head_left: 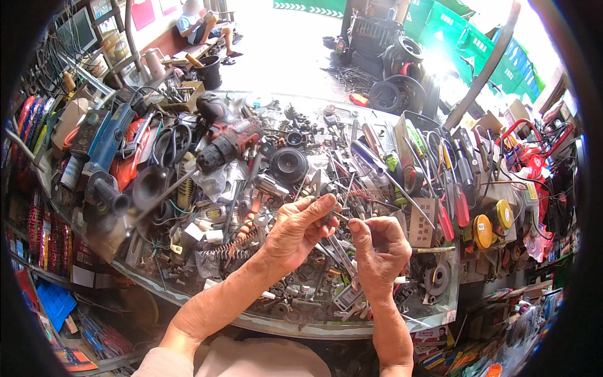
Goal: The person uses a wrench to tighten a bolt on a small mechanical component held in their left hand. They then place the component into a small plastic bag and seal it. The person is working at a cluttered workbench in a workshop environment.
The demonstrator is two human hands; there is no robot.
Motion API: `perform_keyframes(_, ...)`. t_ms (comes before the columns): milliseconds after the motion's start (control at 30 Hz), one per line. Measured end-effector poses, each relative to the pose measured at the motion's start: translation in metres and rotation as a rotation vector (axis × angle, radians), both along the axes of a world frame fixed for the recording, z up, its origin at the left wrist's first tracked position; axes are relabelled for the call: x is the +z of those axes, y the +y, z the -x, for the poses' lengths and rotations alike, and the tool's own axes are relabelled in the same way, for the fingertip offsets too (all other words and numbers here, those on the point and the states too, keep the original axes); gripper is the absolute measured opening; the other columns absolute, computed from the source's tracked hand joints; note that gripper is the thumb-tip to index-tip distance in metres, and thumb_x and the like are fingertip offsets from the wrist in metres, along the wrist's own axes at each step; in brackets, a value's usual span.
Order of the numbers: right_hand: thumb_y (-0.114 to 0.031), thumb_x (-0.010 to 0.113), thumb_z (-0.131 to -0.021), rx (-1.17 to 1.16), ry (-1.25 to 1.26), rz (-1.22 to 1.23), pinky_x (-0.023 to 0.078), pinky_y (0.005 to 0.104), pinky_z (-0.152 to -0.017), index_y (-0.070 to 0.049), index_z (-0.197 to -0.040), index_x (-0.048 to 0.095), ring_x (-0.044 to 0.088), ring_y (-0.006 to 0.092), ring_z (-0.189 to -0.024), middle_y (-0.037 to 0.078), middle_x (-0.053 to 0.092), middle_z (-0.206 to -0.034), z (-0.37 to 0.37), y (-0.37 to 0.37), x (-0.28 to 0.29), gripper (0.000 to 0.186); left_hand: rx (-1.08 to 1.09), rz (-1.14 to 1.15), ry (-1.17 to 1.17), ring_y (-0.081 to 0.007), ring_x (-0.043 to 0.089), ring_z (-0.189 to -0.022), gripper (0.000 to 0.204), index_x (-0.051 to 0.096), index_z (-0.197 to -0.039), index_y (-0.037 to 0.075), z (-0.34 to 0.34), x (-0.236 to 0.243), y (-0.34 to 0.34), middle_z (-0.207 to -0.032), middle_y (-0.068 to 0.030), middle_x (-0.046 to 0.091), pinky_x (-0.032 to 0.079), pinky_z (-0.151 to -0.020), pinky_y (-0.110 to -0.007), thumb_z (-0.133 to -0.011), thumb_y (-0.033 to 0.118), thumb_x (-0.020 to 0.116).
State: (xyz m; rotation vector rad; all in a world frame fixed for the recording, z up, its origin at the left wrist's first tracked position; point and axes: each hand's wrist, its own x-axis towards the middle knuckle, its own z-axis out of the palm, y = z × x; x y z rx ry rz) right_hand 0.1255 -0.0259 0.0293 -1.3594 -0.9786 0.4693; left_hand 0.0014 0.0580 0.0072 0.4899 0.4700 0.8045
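Note:
Both hands are raised over the cluttered glass-topped table (276, 323), close to each other near the middle. My left hand (295, 231) is closed, thumb and fingers pinching a small dark metal piece (331, 217) too small to name. My right hand (380, 250) is just right of it, thumb against bent fingers, with the thin end of the piece between the two hands. Whether the right fingertips grip that end cannot be made out. Below the hands lie long metal tools (342, 256), and left of them a coil spring (227, 252).
A red-and-black cordless drill (229, 143) and a black round disc (289, 165) lie beyond the hands. A blue power tool (108, 147) sits at left. Red-handled screwdrivers (445, 223) and yellow rolls (483, 231) are at right. A person (204, 28) sits far back left.

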Motion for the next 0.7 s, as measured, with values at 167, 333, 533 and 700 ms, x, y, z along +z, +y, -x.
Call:
perform_keyframes(167, -0.017, 0.073, -0.083, 0.06, 0.212, 0.1, 0.035, 0.0169, -0.047, -0.003, -0.073, 0.057, 0.046, 0.0005, -0.054, -0.004, 0.055, -0.061, -0.005, 0.0, 0.002, 0.024, -0.004, -0.046, 0.046, -0.0113, 0.062, -0.069, 0.022, 0.066, -0.093, 0.0, 0.0, 0.001, -0.001, -0.08, -0.0042, 0.067, 0.049, -0.064, -0.023, -0.084, 0.021, 0.07)
perform_keyframes(333, -0.019, 0.071, -0.085, 0.089, 0.365, 0.171, 0.031, 0.0167, -0.044, -0.005, -0.07, 0.053, 0.042, -0.0003, -0.05, -0.005, 0.053, -0.057, -0.011, 0.002, 0.008, 0.027, 0.025, -0.1, 0.098, -0.0131, 0.064, -0.072, 0.022, 0.065, -0.095, -0.001, -0.001, 0.001, -0.004, -0.085, -0.006, 0.068, 0.052, -0.068, -0.026, -0.086, 0.02, 0.067)
perform_keyframes(533, -0.021, 0.071, -0.085, 0.033, 0.174, 0.115, 0.031, 0.0166, -0.045, -0.002, -0.074, 0.056, 0.041, -0.0002, -0.052, -0.007, 0.051, -0.058, -0.004, 0.005, 0.002, 0.027, 0.037, -0.032, -0.003, -0.0137, 0.064, -0.072, 0.021, 0.065, -0.094, 0.0, -0.001, -0.003, -0.002, -0.087, -0.0065, 0.068, 0.052, -0.068, -0.026, -0.087, 0.02, 0.067)
perform_keyframes(700, -0.023, 0.071, -0.085, 0.079, 0.159, 0.222, 0.03, 0.0169, -0.045, -0.002, -0.073, 0.056, 0.04, -0.0001, -0.052, -0.007, 0.05, -0.058, -0.014, 0.0, 0.0, 0.029, 0.005, -0.081, 0.058, -0.0137, 0.064, -0.071, 0.023, 0.066, -0.095, -0.001, -0.001, -0.004, -0.002, -0.083, -0.0057, 0.068, 0.051, -0.067, -0.024, -0.087, 0.021, 0.067)
